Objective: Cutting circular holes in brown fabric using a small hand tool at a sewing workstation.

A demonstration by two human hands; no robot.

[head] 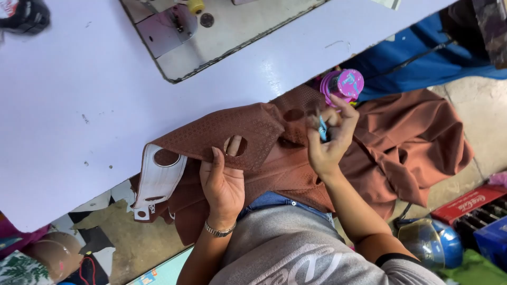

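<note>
A brown patterned fabric piece (pixel 222 132) with round cut-out holes lies over the edge of the white table (pixel 79 105) and onto my lap. My left hand (pixel 223 182) grips its near edge, one finger showing through a hole. A white stiff lining piece (pixel 158 179) hangs at the fabric's left end. My right hand (pixel 330 137) is raised above the fabric, pinching a small blue tool (pixel 322 128) between thumb and fingers.
A sewing machine base (pixel 211 31) sits in the table top. A pink cylindrical container (pixel 344 84) stands beyond my right hand. More brown cloth (pixel 417 137) is heaped on the right. A red crate (pixel 467 203) and a blue helmet (pixel 430 240) lie on the floor.
</note>
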